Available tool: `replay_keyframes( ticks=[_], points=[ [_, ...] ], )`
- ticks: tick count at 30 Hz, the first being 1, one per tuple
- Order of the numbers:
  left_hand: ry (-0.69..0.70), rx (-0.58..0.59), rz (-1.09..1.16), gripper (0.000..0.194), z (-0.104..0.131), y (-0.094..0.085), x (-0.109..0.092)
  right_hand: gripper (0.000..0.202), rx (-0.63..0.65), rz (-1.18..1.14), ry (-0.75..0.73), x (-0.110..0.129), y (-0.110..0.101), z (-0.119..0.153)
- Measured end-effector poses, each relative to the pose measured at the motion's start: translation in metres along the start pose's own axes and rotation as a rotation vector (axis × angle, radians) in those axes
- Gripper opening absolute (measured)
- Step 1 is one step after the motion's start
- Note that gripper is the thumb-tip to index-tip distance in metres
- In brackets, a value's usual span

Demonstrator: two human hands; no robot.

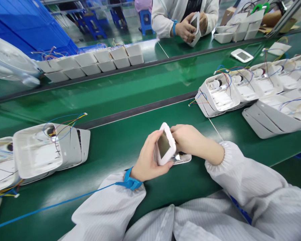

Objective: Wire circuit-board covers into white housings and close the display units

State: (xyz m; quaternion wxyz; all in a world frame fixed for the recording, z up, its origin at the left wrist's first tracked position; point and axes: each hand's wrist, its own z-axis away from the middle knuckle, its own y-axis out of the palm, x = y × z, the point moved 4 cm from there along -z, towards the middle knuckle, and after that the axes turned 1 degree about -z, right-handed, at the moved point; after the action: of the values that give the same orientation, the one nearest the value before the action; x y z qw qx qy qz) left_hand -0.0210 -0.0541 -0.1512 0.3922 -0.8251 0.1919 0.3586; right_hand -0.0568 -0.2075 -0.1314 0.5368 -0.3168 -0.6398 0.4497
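My left hand (149, 157), with a blue strap at the wrist, holds a white-framed panel (165, 144) with a dark grey screen, tilted up above the green table. Behind the panel's right edge is my right hand (187, 139), its fingers bent and their tips hidden by the panel, so what they hold cannot be made out. Beneath both hands a white shell part (185, 158) lies on the table, with small metallic parts showing by the panel's lower edge.
White housings with wires stand at the left (37, 150) and right (218, 93). Beyond the belt (130, 85) are more housings (85, 60) and a person (185, 30) holding a similar panel. Another panel (242, 55) lies at the back right. A blue cord (65, 202) runs left from my wrist.
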Motion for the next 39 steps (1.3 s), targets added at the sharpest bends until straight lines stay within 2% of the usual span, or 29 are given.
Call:
replay_keyframes(
  ticks=[5,8,10,13,15,17,20,24,28,30,33,34,37,39],
  points=[
    [0.102,0.194,-0.251,0.085,-0.008,0.001,-0.014,0.012,0.083,-0.132,0.109,-0.013,0.001,-0.004],
    [0.095,0.275,-0.295,0.082,-0.010,0.002,-0.013,0.014,0.177,-0.347,0.002,-0.027,-0.005,-0.005],
    [0.074,0.313,-0.309,0.082,-0.009,0.002,-0.011,0.017,0.191,-0.552,-0.050,-0.037,-0.013,-0.005],
    [0.025,0.354,-0.349,0.085,-0.007,0.003,-0.005,0.019,-0.009,-0.844,0.105,-0.051,-0.022,-0.007],
    [0.008,0.369,-0.379,0.089,-0.005,0.004,-0.003,0.022,-0.131,-0.997,0.216,-0.048,-0.017,-0.008],
    [-0.002,0.368,-0.390,0.092,-0.004,0.005,-0.002,0.028,-0.119,-1.050,0.230,-0.035,-0.005,-0.012],
    [-0.062,0.348,-0.399,0.100,-0.004,0.009,-0.004,0.032,-0.117,-0.876,0.233,-0.019,0.011,-0.015],
    [-0.153,0.302,-0.439,0.113,-0.003,0.015,-0.010,0.027,-0.195,-0.788,0.240,-0.015,0.014,-0.015],
    [-0.203,0.244,-0.449,0.102,0.003,0.020,-0.013,0.024,-0.260,-0.726,0.228,-0.013,0.009,-0.011],
    [-0.172,0.175,-0.457,0.098,0.005,0.020,-0.012,0.027,-0.309,-0.660,0.224,-0.012,0.008,-0.009],
    [-0.064,-0.037,-0.553,0.087,0.007,0.013,-0.009,0.043,-0.361,-0.603,0.298,-0.019,0.011,-0.007],
    [-0.033,-0.092,-0.609,0.082,0.008,0.010,-0.008,0.049,-0.341,-0.594,0.327,-0.022,0.014,-0.007],
    [0.023,-0.135,-0.718,0.078,0.007,0.002,-0.006,0.055,-0.274,-0.556,0.378,-0.030,0.021,-0.008],
    [0.056,-0.130,-0.660,0.080,0.005,-0.003,-0.007,0.056,-0.261,-0.545,0.380,-0.034,0.023,-0.009]
  ],
)
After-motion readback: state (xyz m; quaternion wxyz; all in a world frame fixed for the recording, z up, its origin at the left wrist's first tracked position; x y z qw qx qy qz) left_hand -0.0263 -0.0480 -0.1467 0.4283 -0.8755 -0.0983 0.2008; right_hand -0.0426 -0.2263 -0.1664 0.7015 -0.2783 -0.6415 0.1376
